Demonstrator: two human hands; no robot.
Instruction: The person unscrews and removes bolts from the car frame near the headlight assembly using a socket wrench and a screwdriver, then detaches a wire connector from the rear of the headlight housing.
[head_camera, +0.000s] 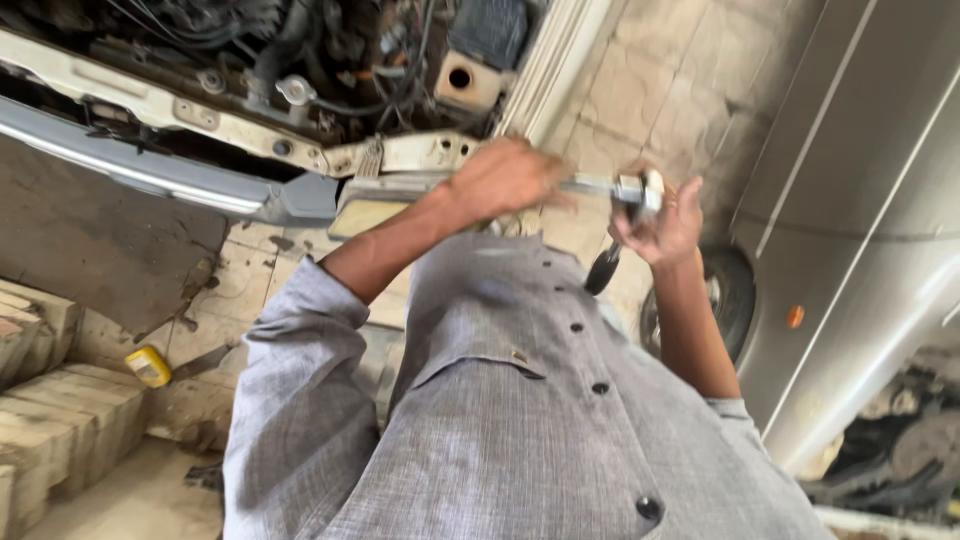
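Both hands hold a ratchet wrench (630, 190) in mid-air near the car's open engine bay (330, 60), left hand (505, 180) clenched on its metal bar, right hand (665, 220) grasping head and black handle, not yet on any bolt.

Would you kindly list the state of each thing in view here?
left hand: closed around the shaft end of the metal tool
right hand: curled around the tool's head
metal tool: held level between both hands, blurred
car bonnet area: open, engine parts exposed
yellow container: lying on the floor
grey shirt: buttoned
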